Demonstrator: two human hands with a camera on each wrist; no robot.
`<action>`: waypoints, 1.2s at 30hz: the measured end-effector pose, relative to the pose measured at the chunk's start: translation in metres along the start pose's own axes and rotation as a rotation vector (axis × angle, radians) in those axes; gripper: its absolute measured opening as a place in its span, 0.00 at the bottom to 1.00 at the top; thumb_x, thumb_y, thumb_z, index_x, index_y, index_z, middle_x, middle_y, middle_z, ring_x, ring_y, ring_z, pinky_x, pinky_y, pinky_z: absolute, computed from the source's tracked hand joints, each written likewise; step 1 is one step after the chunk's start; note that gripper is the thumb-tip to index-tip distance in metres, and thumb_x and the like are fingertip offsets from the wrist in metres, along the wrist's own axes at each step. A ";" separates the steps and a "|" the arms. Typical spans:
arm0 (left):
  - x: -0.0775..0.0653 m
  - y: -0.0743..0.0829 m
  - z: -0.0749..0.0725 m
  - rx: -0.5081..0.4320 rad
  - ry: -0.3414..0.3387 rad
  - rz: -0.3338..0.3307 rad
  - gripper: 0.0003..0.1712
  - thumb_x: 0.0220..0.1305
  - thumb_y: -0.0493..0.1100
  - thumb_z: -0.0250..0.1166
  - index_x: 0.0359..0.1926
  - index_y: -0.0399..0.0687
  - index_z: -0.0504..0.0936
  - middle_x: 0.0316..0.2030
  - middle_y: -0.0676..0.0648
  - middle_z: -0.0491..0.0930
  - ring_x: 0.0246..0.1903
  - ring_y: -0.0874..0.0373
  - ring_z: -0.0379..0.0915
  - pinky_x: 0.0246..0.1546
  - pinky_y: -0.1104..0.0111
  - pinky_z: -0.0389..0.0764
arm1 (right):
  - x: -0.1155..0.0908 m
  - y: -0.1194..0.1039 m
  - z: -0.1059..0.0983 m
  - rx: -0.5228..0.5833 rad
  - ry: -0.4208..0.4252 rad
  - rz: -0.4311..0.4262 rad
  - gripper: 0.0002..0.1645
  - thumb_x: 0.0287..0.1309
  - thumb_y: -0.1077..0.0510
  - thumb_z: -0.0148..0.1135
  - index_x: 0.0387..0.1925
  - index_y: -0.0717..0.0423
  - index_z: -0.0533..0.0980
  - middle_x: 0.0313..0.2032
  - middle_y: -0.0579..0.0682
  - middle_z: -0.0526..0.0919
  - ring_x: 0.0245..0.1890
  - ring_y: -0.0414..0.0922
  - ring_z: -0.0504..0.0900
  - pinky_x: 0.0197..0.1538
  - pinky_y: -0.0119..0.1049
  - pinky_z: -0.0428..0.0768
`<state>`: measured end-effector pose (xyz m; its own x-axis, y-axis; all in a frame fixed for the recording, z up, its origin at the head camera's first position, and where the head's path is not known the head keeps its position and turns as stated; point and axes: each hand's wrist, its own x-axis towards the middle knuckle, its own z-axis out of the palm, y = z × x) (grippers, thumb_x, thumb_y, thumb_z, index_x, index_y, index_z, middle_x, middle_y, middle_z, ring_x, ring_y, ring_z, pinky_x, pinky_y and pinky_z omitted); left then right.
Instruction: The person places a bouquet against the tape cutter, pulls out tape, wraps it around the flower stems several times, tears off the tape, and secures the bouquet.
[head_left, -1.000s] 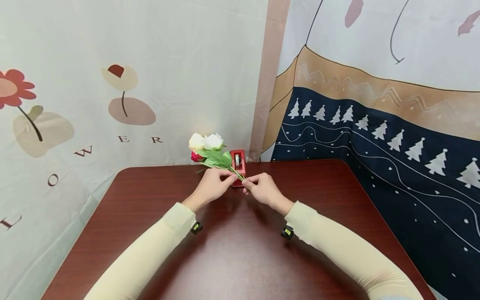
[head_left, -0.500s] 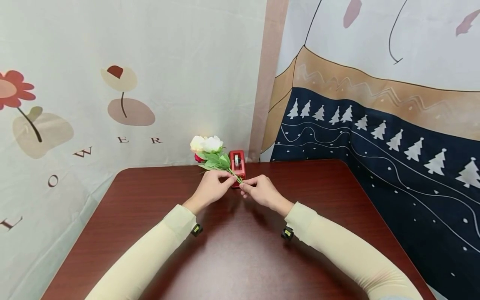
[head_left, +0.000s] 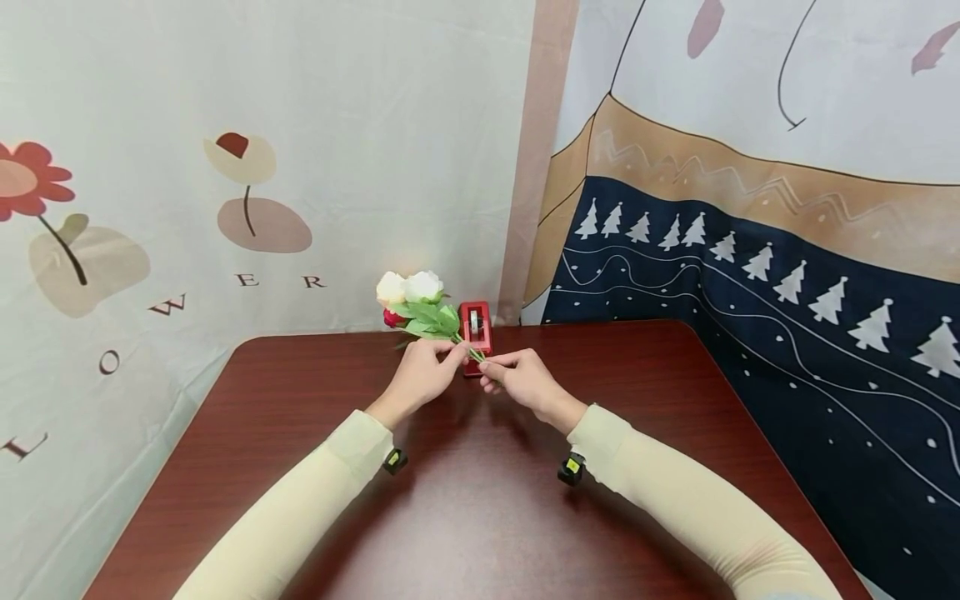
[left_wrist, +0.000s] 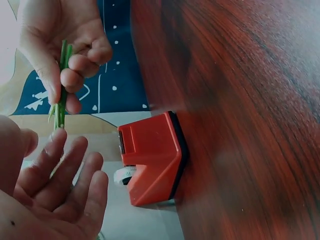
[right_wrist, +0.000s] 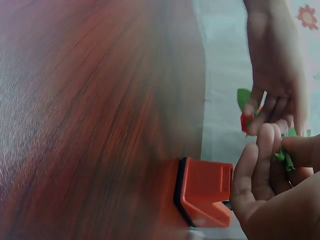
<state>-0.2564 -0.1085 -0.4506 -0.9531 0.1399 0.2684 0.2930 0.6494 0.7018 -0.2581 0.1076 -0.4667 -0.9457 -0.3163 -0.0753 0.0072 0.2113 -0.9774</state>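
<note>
A small bunch of flowers [head_left: 422, 287], white, cream and red with green leaves, is held aslant in the head view, blooms to the upper left. My right hand [head_left: 528, 383] pinches the lower ends of the green stems [left_wrist: 63, 92] between thumb and fingers. Higher up, just below the leaves, my left hand [head_left: 422, 375] has thumb and forefinger at the stems; its other fingers are loosely bent in the left wrist view. Right behind the stems stands a red tape dispenser [head_left: 476, 321] with a roll of clear tape [left_wrist: 124, 176]. In the right wrist view, the hands hide most of the flowers.
The dispenser stands near the far edge of the dark red-brown wooden table [head_left: 480, 500]. Printed cloth hangs behind it, pale with flower drawings [head_left: 240, 150] on the left, dark blue with white trees [head_left: 757, 258] on the right.
The blooms dip slightly, then shift a little to the left. Both hands stay at the stems with only small finger movements, and the dispenser has not moved.
</note>
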 end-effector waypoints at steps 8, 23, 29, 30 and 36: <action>0.001 -0.001 0.000 0.007 0.053 -0.018 0.25 0.77 0.52 0.69 0.19 0.54 0.87 0.12 0.59 0.65 0.23 0.57 0.65 0.27 0.65 0.68 | -0.006 -0.001 0.009 -0.171 0.015 -0.084 0.17 0.77 0.57 0.69 0.57 0.64 0.89 0.41 0.61 0.95 0.35 0.42 0.93 0.56 0.54 0.91; 0.002 -0.004 -0.001 -0.055 0.096 -0.014 0.17 0.70 0.52 0.76 0.23 0.55 0.94 0.18 0.58 0.85 0.29 0.57 0.74 0.31 0.65 0.73 | -0.003 0.000 0.002 -0.150 -0.104 -0.100 0.22 0.74 0.56 0.72 0.62 0.64 0.86 0.44 0.62 0.95 0.43 0.54 0.95 0.55 0.49 0.92; 0.001 -0.002 -0.002 -0.088 0.100 0.000 0.16 0.70 0.52 0.76 0.28 0.49 0.96 0.20 0.56 0.87 0.29 0.57 0.73 0.29 0.66 0.71 | 0.006 0.003 -0.007 0.056 -0.261 -0.003 0.22 0.75 0.58 0.69 0.62 0.69 0.84 0.46 0.67 0.91 0.39 0.48 0.92 0.53 0.45 0.92; 0.001 -0.001 -0.002 -0.095 0.096 -0.003 0.16 0.70 0.53 0.76 0.29 0.49 0.96 0.19 0.57 0.86 0.28 0.57 0.72 0.28 0.67 0.70 | 0.008 0.004 -0.008 0.084 -0.286 0.012 0.22 0.76 0.58 0.67 0.62 0.69 0.84 0.43 0.63 0.90 0.39 0.45 0.91 0.52 0.42 0.92; -0.001 0.002 -0.003 -0.162 0.071 -0.020 0.12 0.70 0.53 0.75 0.30 0.58 0.97 0.18 0.58 0.79 0.25 0.60 0.63 0.23 0.68 0.61 | 0.011 0.004 -0.011 0.226 -0.417 0.052 0.20 0.82 0.58 0.59 0.64 0.67 0.80 0.34 0.48 0.87 0.37 0.42 0.91 0.49 0.37 0.91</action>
<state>-0.2549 -0.1095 -0.4473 -0.9528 0.0716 0.2951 0.2880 0.5214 0.8032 -0.2720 0.1153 -0.4695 -0.7316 -0.6643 -0.1531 0.1656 0.0447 -0.9852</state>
